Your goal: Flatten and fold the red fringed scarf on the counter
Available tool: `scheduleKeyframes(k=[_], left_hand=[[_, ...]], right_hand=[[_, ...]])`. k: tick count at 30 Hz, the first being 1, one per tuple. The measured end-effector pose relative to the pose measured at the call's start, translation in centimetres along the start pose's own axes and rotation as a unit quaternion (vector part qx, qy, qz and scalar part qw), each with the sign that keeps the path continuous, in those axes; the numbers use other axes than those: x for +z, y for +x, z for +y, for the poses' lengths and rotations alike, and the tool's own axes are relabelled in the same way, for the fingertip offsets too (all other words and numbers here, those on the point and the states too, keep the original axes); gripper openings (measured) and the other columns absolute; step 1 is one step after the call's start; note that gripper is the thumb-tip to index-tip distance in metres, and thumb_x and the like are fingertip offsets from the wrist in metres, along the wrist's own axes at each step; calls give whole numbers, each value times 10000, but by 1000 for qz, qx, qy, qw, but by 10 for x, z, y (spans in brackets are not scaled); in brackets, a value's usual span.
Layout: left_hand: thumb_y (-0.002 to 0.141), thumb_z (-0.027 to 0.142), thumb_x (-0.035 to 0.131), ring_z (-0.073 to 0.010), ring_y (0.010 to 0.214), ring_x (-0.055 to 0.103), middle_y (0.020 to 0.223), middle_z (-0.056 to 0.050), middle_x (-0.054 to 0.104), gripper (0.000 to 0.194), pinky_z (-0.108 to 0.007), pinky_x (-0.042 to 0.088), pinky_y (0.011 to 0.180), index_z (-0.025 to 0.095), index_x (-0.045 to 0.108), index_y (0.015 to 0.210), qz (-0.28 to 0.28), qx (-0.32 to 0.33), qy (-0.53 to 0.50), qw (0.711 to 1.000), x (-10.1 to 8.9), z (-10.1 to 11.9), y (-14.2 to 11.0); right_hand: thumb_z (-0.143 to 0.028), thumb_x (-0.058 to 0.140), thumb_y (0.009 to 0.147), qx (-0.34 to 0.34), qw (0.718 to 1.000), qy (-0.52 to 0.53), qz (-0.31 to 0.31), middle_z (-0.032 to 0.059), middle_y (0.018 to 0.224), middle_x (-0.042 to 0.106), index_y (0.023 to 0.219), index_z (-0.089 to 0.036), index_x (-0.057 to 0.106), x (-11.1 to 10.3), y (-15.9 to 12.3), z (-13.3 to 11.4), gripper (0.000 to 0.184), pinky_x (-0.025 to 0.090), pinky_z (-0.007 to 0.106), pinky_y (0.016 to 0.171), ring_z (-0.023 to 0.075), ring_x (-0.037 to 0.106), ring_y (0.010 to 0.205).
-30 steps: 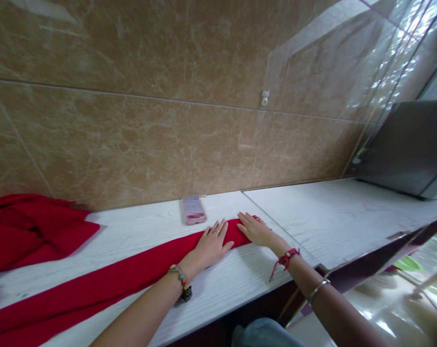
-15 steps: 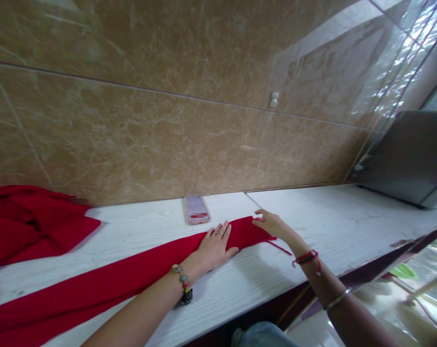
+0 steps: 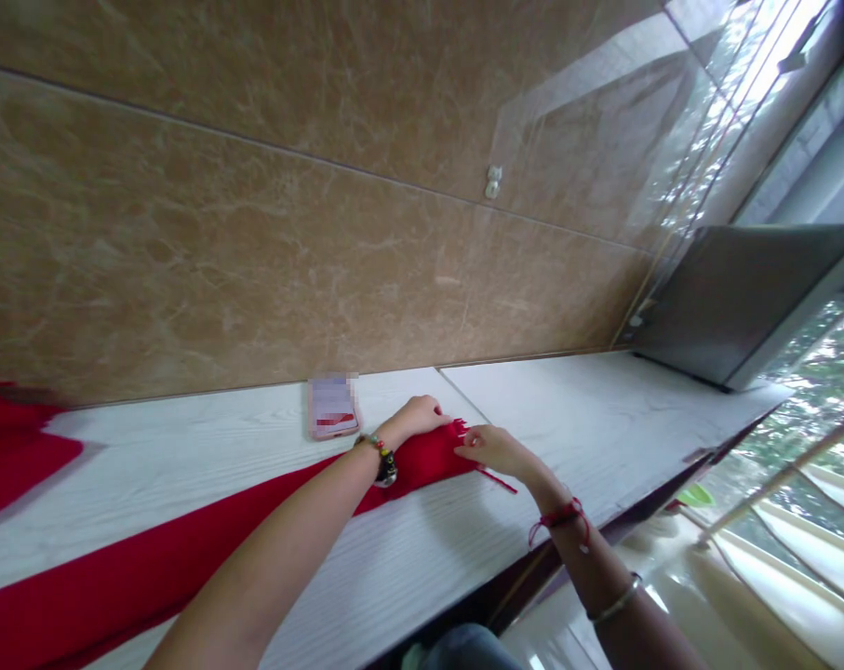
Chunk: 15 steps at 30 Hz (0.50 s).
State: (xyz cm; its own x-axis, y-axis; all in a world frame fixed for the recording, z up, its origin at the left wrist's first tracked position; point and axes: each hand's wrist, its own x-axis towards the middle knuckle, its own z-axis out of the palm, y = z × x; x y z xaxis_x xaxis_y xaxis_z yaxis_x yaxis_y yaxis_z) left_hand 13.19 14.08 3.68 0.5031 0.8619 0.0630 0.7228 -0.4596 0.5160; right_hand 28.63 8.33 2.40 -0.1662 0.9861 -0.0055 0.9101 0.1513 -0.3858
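Note:
A long red scarf (image 3: 240,516) lies folded lengthwise along the white counter, with a fringed end at the right. At the far edge near that end, my left hand (image 3: 418,417) is closed, its curled fingers on the cloth. My right hand (image 3: 498,450) pinches the fringed end from the right, thumb and forefinger together at the cloth. A loose red strand (image 3: 497,480) trails from the end just below my right hand. Behind the scarf a phone (image 3: 332,409) lies flat, near my left wrist.
A second heap of red cloth (image 3: 23,456) lies on the white counter (image 3: 547,400) at the far left. A brown tiled wall (image 3: 254,261) rises behind. At the right end stands a grey box-like appliance (image 3: 721,298). The counter's front edge runs along the lower right.
My left hand has gone from lying flat on the scarf to curling at its far edge, closer to my right hand. The view has shifted right.

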Motion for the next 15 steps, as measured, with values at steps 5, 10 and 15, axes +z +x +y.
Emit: scheduleKeyframes(k=[5,10,15], left_hand=[[675,248,538,-155,653,581,790,-61,682,236,-210,400,547,104,664,813,-50,-16,-57,997,2,-7,16],[647,317,582,-152,710,571,878,-50,670,342,-203,404,569,128,638,927,-83,-14,-118,989,-5,-10,19],[632,323,591,-137,689,561,793,-23,672,268,-204,408,594,137,661,811,-107,-6,-177,978,-2,-8,16]], right_hand=[[-275,605,668,-13,996,82,16,-45,513,490,622,-167,553,14,10,14,128,287,222,478,98,438,497],[-351,554,711,-7,983,184,17,-37,539,541,786,-163,596,18,12,19,207,339,229,478,117,492,517],[-386,506,754,-10,972,228,55,22,636,625,936,-210,598,21,7,16,270,392,262,494,157,559,578]])
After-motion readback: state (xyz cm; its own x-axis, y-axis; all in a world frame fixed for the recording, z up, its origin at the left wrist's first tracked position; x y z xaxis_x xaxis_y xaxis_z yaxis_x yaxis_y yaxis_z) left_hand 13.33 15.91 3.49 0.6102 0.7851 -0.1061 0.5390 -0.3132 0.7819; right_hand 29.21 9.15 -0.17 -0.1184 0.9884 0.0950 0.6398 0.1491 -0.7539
